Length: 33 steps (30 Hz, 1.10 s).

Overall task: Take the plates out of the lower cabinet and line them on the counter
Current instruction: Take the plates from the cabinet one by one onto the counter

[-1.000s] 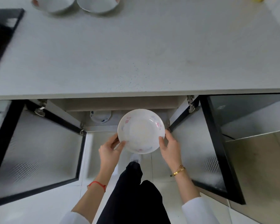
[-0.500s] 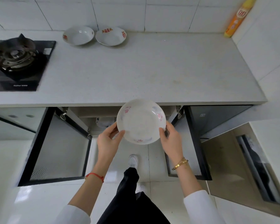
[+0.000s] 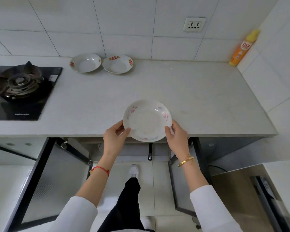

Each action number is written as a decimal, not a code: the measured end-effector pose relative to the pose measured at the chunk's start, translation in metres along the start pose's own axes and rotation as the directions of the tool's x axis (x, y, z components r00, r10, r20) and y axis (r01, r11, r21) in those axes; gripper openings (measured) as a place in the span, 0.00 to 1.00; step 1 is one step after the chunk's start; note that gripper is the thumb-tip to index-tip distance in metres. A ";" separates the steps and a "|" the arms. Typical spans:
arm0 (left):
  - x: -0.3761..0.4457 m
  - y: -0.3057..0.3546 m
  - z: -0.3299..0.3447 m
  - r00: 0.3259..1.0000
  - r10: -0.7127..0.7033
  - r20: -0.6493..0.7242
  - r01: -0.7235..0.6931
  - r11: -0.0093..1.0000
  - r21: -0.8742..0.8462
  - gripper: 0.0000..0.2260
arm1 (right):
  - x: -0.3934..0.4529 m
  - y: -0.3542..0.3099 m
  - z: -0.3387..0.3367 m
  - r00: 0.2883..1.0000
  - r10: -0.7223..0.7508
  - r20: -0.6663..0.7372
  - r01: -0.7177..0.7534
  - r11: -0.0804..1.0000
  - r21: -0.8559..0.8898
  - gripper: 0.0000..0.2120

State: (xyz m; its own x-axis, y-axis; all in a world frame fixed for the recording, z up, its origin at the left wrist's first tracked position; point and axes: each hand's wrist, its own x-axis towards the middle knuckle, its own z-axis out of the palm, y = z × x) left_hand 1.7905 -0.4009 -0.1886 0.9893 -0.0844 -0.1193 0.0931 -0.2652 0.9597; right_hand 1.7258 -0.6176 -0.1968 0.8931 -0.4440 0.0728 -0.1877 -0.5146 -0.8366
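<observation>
I hold a white plate with pink flower marks (image 3: 147,120) level over the front edge of the pale counter (image 3: 199,97). My left hand (image 3: 115,137) grips its left rim and my right hand (image 3: 176,137) grips its right rim. Two more white plates with red marks stand side by side at the back of the counter by the wall, one on the left (image 3: 85,62) and one on the right (image 3: 117,63). Below the counter the lower cabinet (image 3: 137,148) stands with both doors swung out; its inside is mostly hidden from here.
A black gas hob (image 3: 18,87) fills the counter's left end. An orange and yellow bottle (image 3: 243,47) stands in the back right corner under a wall socket (image 3: 194,24). The open left door (image 3: 45,185) and right door (image 3: 182,180) flank my legs.
The plate has risen from in front of the open cabinet to above the counter's front edge, both hands still on it. The view has tilted up, showing the wall and socket.
</observation>
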 end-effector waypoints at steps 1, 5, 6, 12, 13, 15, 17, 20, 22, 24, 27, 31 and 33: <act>0.016 0.002 0.002 1.000 0.001 0.004 -0.001 1.000 0.012 0.15 | 0.015 -0.001 0.003 1.000 0.005 0.000 -0.005 1.000 -0.004 0.14; 0.084 0.017 0.008 0.999 0.038 0.023 -0.040 0.996 0.084 0.15 | 0.078 -0.009 0.016 1.000 0.018 -0.002 -0.018 1.000 -0.015 0.12; 0.100 0.021 0.009 0.999 0.043 0.027 -0.046 0.995 0.094 0.16 | 0.094 -0.011 0.019 1.000 0.019 -0.003 -0.019 1.000 -0.014 0.12; 0.195 0.041 0.019 0.996 0.070 0.061 -0.079 0.984 0.160 0.14 | 0.183 -0.022 0.038 0.998 0.039 -0.046 -0.040 0.999 -0.015 0.12; 0.209 0.044 0.022 0.996 0.071 0.063 -0.080 0.984 0.157 0.14 | 0.197 -0.022 0.040 0.997 0.045 -0.056 -0.046 0.999 -0.023 0.12; 0.235 0.048 0.028 0.995 0.068 0.067 -0.078 0.984 0.163 0.15 | 0.224 -0.022 0.044 0.996 0.059 -0.069 -0.061 0.997 -0.036 0.11; 0.261 0.052 0.036 0.995 0.062 0.074 -0.074 0.983 0.170 0.15 | 0.251 -0.020 0.047 0.996 0.075 -0.056 -0.078 0.996 -0.039 0.12; 0.296 0.056 0.051 0.997 0.038 0.072 -0.051 0.980 0.191 0.16 | 0.290 -0.014 0.050 0.995 0.092 -0.024 -0.094 0.993 -0.072 0.13; 0.316 0.057 0.062 0.997 0.024 0.070 -0.038 0.977 0.208 0.16 | 0.315 -0.008 0.051 0.995 0.103 -0.007 -0.103 0.990 -0.091 0.13; 0.335 0.057 0.075 0.997 0.004 0.072 -0.019 0.978 0.208 0.16 | 0.338 0.001 0.053 0.993 0.121 0.012 -0.120 0.988 -0.095 0.13; 0.363 0.057 0.095 0.995 -0.038 0.088 0.021 0.981 0.193 0.16 | 0.372 0.016 0.054 0.988 0.147 0.045 -0.143 0.986 -0.090 0.14; 0.400 0.053 0.122 0.990 -0.097 0.107 0.073 0.976 0.204 0.18 | 0.415 0.036 0.058 0.984 0.166 0.070 -0.158 0.981 -0.109 0.13; 0.414 0.049 0.134 0.987 -0.112 0.117 0.087 0.977 0.196 0.17 | 0.434 0.046 0.060 0.983 0.166 0.083 -0.156 0.981 -0.113 0.13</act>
State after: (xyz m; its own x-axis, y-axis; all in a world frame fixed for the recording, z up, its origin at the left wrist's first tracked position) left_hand 2.1898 -0.5779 -0.2248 0.9526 -0.1663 -0.2546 0.1550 -0.4547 0.8771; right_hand 2.1293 -0.7897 -0.2361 0.8802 -0.4611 -0.1125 -0.3701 -0.5185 -0.7708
